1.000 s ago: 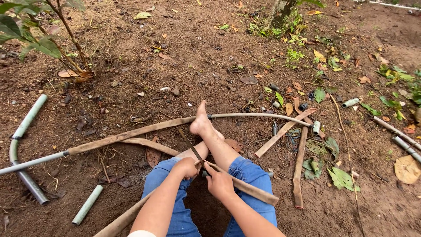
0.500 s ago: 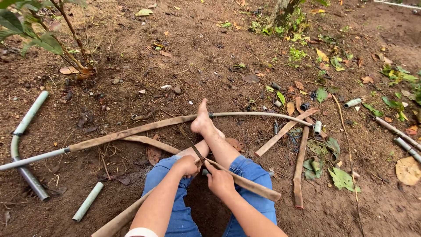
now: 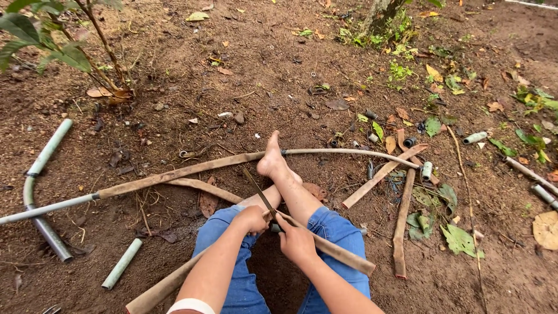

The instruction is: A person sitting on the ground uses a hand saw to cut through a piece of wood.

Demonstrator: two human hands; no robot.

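Flat brown hose strip, laid across the knees, clasped by the left hand and right hand; a thin dark blade rises toward 11 o'clock (which hand grips it is unclear). Bare foot at 12 o'clock pins the long brown hose, steadying it.

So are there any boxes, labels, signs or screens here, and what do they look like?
None: no box, label, sign or screen shows.
Only bare dirt, leaves, grey pipes and brown hose strips.
The left hand and right hand hold a thin blade at a hose strip across the legs.
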